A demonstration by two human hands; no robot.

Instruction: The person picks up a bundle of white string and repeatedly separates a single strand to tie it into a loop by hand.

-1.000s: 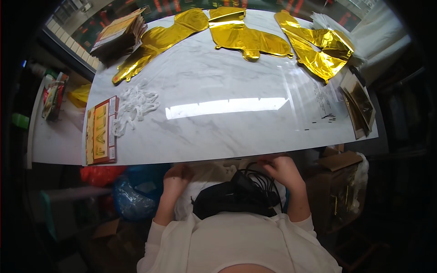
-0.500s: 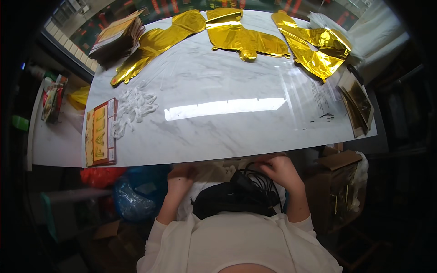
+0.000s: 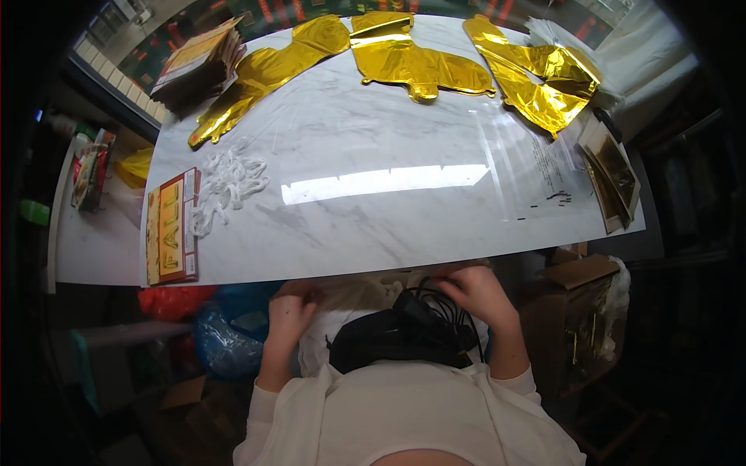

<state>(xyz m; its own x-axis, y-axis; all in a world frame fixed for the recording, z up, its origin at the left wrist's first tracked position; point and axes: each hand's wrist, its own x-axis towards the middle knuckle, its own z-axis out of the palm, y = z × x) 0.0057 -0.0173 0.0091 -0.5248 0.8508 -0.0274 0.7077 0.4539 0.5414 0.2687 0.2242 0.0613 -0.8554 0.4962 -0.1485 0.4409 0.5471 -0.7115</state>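
Note:
My left hand [image 3: 294, 304] is below the table's front edge, left of a pale, crumpled thing [image 3: 361, 293] in my lap. Its fingers curl inward in the shade, closed, and whatever they may hold is hidden. My right hand [image 3: 471, 289] is close to the table edge, beside a coil of black cables [image 3: 447, 304]. Its fingers are bent and pressed together, with the tips hidden. A black pouch [image 3: 388, 342] rests against my waist between my forearms. Whether the pale thing reaches into either hand I cannot make out.
Three gold foil balloons [image 3: 272, 74] lie flat across the far side of the marble-patterned table [image 3: 373, 241]. White string [image 3: 231, 182], printed packages [image 3: 172, 229] and a stack [image 3: 200, 66] are at left. Clear bags [image 3: 528, 167] and brown packets [image 3: 610, 179] lie right; a cardboard box [image 3: 575, 318] stands below.
My left hand has moved to the left, away from the right hand. My right hand has shifted only slightly leftward. The things on the table have not moved.

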